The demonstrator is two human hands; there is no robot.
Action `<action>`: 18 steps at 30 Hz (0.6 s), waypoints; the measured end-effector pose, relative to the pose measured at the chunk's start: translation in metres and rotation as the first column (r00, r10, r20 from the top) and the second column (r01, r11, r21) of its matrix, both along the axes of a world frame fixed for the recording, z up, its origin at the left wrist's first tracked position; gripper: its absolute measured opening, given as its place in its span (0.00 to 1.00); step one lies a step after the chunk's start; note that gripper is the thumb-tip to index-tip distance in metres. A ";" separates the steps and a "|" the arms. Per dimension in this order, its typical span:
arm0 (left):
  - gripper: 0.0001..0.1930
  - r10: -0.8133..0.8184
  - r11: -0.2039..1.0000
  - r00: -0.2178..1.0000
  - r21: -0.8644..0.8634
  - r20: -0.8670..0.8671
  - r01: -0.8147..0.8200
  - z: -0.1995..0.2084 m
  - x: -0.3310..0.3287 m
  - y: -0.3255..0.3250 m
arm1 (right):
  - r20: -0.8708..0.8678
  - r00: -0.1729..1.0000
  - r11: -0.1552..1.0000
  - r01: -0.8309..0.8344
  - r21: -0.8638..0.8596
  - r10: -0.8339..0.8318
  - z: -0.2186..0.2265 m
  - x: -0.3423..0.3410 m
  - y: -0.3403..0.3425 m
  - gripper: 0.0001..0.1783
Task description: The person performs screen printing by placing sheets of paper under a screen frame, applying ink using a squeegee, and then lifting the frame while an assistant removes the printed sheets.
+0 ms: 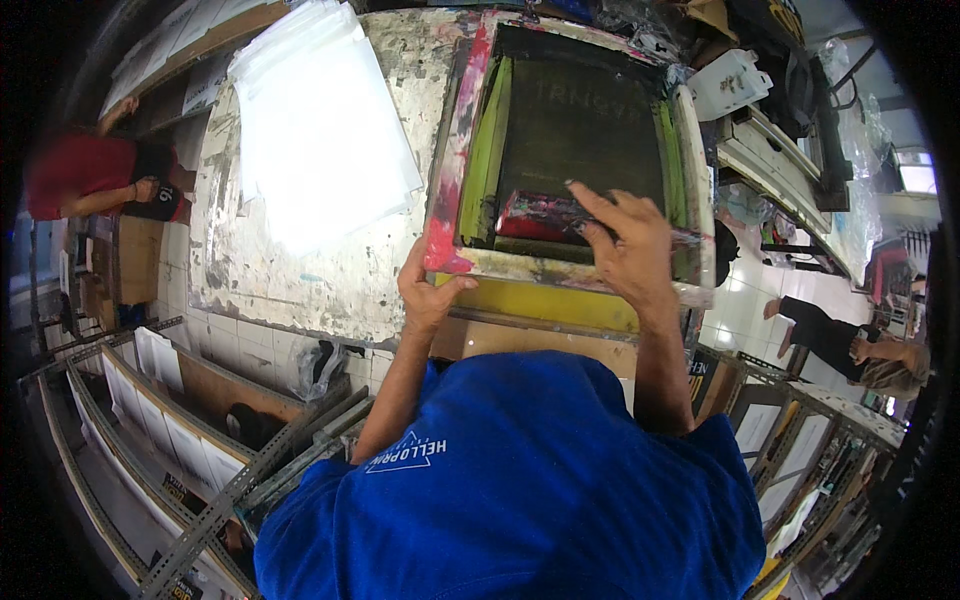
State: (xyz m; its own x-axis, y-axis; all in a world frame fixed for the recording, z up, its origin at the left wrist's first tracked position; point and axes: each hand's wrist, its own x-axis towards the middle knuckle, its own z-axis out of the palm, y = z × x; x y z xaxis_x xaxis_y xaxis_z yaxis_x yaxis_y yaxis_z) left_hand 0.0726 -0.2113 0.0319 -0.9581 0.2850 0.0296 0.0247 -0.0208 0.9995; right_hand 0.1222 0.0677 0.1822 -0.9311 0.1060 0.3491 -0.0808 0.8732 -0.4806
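Observation:
A screen-printing frame with ink-stained wooden edges lies before me on the worktable. Its dark mesh has faint lettering and greenish borders. At the frame's near left corner, my left hand is closed on the edge, thumb along the near side. A squeegee smeared with red and dark ink rests across the near end of the mesh. My right hand is closed over its right part, index finger stretched along the far side and thumb on the near side. The hand hides the rest of it.
White sheets lie fanned in a stack left of the frame on the paint-spotted table. A white plastic container stands beyond the frame's far right corner. Metal racks flank me. Other people are at both sides.

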 end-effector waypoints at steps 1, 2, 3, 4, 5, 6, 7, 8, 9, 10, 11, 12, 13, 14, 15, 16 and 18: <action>0.49 0.001 0.998 0.997 -0.063 -0.072 -0.006 -0.017 0.004 -0.006 | 0.011 1.000 0.999 -0.018 -0.036 0.018 -0.020 0.001 0.000 0.27; 0.48 -0.007 0.992 0.990 -0.124 -0.144 -0.011 -0.026 0.005 -0.007 | 0.072 0.997 0.999 -0.025 -0.036 0.027 -0.046 0.007 0.001 0.30; 0.47 -0.019 0.972 0.972 -0.231 -0.235 -0.037 -0.028 0.006 -0.007 | 0.132 0.991 0.999 -0.031 -0.038 0.035 -0.074 0.013 0.003 0.33; 0.47 -0.038 0.940 0.946 -0.334 -0.322 -0.076 -0.031 0.005 -0.007 | 0.190 0.981 0.998 -0.040 -0.041 0.047 -0.079 0.012 0.000 0.35; 0.46 -0.065 0.895 0.912 -0.428 -0.404 -0.126 -0.033 0.005 -0.006 | 0.262 0.965 0.997 -0.048 0.054 0.032 -0.082 0.013 -0.002 0.37; 0.45 -0.069 0.877 0.917 -0.461 -0.394 -0.132 -0.036 0.005 -0.008 | 0.330 0.944 0.987 -0.063 0.147 0.011 -0.086 0.016 -0.008 0.39; 0.44 -0.088 0.853 0.906 -0.501 -0.415 -0.147 -0.035 0.005 -0.008 | 0.395 0.918 0.968 -0.081 0.239 -0.021 -0.085 0.015 -0.012 0.42; 0.44 -0.106 0.826 0.894 -0.539 -0.435 -0.164 -0.034 0.005 -0.008 | 0.447 0.894 0.980 -0.055 0.193 -0.038 -0.098 0.014 -0.011 0.46; 0.43 -0.125 0.797 0.883 -0.576 -0.453 -0.182 -0.033 0.006 -0.008 | 0.401 0.915 0.984 -0.020 0.178 -0.054 -0.110 0.011 -0.009 0.46; 0.42 -0.127 0.787 0.895 -0.593 -0.427 -0.171 -0.031 0.006 -0.009 | 0.354 0.933 0.988 0.014 0.157 -0.069 -0.119 0.005 -0.006 0.46; 0.41 -0.127 0.777 0.907 -0.609 -0.401 -0.160 -0.030 0.008 -0.009 | 0.307 0.948 0.990 0.045 0.134 -0.085 -0.125 -0.002 -0.002 0.46; 0.40 -0.126 0.766 0.919 -0.625 -0.375 -0.150 -0.028 0.008 -0.009 | 0.286 0.954 0.990 0.048 0.134 -0.085 -0.132 -0.011 0.006 0.46; 0.40 -0.125 0.772 0.921 -0.619 -0.368 -0.142 -0.029 0.010 -0.011 | 0.269 0.959 0.989 0.054 0.135 -0.089 -0.132 -0.023 0.013 0.46; 0.40 -0.121 0.778 0.923 -0.612 -0.366 -0.141 -0.031 0.010 -0.012 | 0.247 0.965 0.989 0.058 0.136 -0.091 -0.134 -0.038 0.021 0.46; 0.39 -0.117 0.784 0.924 -0.604 -0.364 -0.139 -0.033 0.010 -0.013 | 0.214 0.972 0.986 0.062 0.156 -0.094 -0.138 -0.055 0.032 0.47; 0.40 -0.116 0.789 0.925 -0.599 -0.362 -0.135 -0.034 0.010 -0.013 | 0.185 0.977 0.982 0.070 0.175 -0.102 -0.143 -0.070 0.044 0.47; 0.40 -0.110 0.796 0.926 -0.589 -0.362 -0.136 -0.035 0.010 -0.014 | 0.116 0.988 0.974 0.080 0.210 -0.106 -0.151 -0.103 0.065 0.47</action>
